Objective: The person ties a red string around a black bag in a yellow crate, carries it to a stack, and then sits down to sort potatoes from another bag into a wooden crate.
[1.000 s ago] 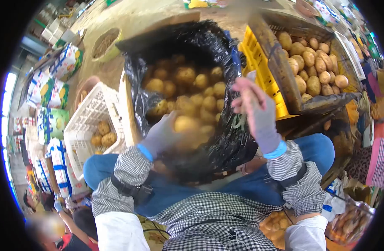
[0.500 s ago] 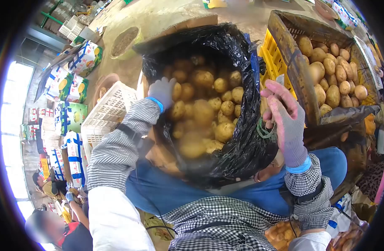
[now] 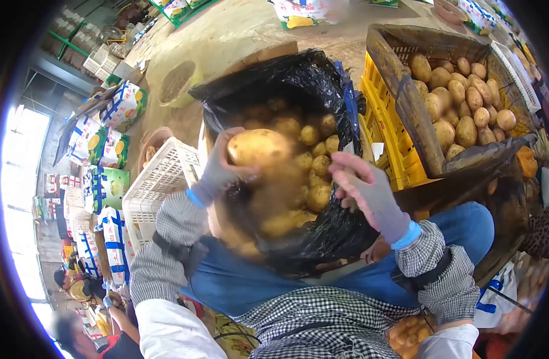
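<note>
My left hand [image 3: 217,170], in a grey glove, is closed around a large potato [image 3: 257,147] raised above the box. Under it, a box lined with a black plastic bag [image 3: 268,69] holds many potatoes [image 3: 319,197] of mixed sizes. My right hand [image 3: 370,194], in a grey and pink glove, hovers over the right edge of the bag. Its fingers are curled together, and a small pale tip sticks up by them; what they grip is mostly hidden. Part of the box's inside is blurred.
To the right, a worn crate [image 3: 400,96] of potatoes stands by a yellow crate [image 3: 382,128]. A white plastic basket [image 3: 160,173] is at the left, near a round tub [image 3: 178,84]. Printed cartons [image 3: 125,105] stand further left. Another person [image 3: 122,332] is at the lower left.
My left hand has taken hold of a large potato and lifted it from the box. My right hand has moved left, towards the box. The view has shifted slightly.
</note>
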Tool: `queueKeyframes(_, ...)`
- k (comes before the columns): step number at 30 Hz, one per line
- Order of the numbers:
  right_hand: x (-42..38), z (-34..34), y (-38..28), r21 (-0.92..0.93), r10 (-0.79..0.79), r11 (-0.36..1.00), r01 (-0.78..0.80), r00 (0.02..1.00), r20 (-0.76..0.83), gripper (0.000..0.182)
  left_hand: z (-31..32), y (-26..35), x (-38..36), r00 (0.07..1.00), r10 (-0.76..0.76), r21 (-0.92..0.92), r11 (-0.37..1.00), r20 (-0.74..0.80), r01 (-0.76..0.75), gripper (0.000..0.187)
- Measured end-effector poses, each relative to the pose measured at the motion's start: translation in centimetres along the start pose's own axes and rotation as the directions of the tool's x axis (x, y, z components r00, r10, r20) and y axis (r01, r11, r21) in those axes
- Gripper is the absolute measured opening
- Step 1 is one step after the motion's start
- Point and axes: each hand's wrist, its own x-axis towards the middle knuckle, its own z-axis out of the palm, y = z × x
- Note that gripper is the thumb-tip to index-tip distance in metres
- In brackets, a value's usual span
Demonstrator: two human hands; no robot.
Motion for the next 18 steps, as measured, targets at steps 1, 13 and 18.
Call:
queueKeyframes(1, 0.4, 0.7, 0.3, 0.036, 0.065, 0.997, -0.067, 0.996, 0.054, 0.050, 1.0, 0.1, -0.9, 0.996, 0.086, -0.052, 0.995, 0.038, -0.084, 0.089)
queueKeyframes(13, 0.9, 3.4, 1.0, 0.116, -0.136, 0.987, 0.116, 0.974, 0.182, 0.060, 6.6, -0.6, -4.9, 0.985, -0.059, -0.369, 0.922, 0.163, 0.116, 0.098)
queueKeyframes(18, 1.9, 1.8, 2.3, 0.017, -0.111, 0.994, 0.110, 0.993, 0.041, 0.040, 3.2, 3.6, -6.1, 0.958, -0.198, -0.690, 0.664, 0.209, 0.288, 0.081)
